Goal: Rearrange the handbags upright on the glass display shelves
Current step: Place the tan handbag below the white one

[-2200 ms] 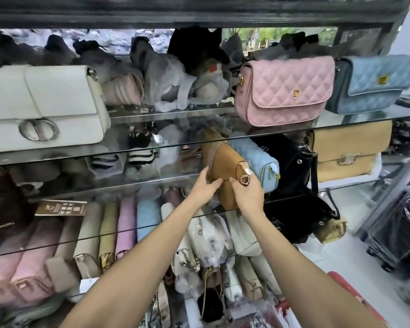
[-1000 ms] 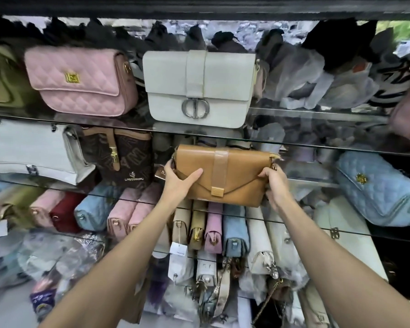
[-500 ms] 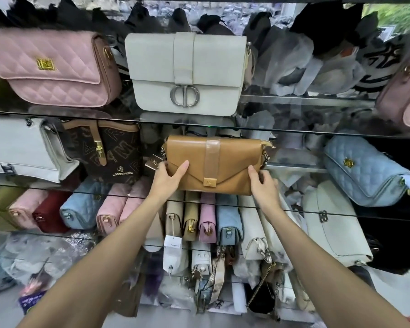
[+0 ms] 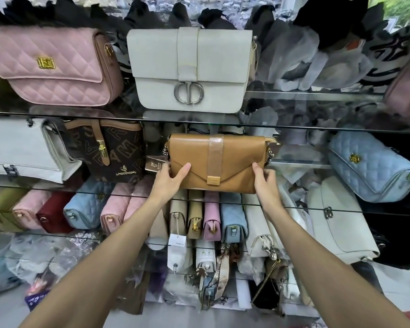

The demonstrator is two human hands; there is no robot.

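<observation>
Standing upright on the middle glass shelf (image 4: 317, 210), the tan handbag (image 4: 217, 163) faces outward, its envelope flap and small gold clasp plate toward the camera. The left hand (image 4: 169, 179) holds its lower left corner, thumb laid straight across the front panel while the other fingers (image 4: 162, 171) curl behind the bag's edge. The right hand (image 4: 264, 183) grips the lower right corner, thumb pressed on the front and the rest of its fingers wrapped round the side, mostly hidden. A paper tag (image 4: 155, 164) hangs just beside the bag's left edge.

Just left of it on the same shelf stands a brown monogram bag (image 4: 111, 152), upright, and beyond that a white bag (image 4: 21, 150). To the right, well apart, a blue quilted bag (image 4: 372, 166) lies tilted. On the shelf above sit a pink quilted bag (image 4: 50, 67) and a white flap bag (image 4: 189, 69) with a round metal clasp, both upright and side by side. Below the tan handbag, a row of narrow bags (image 4: 211, 216) in beige, pink and blue is packed end-on, touching one another.
</observation>
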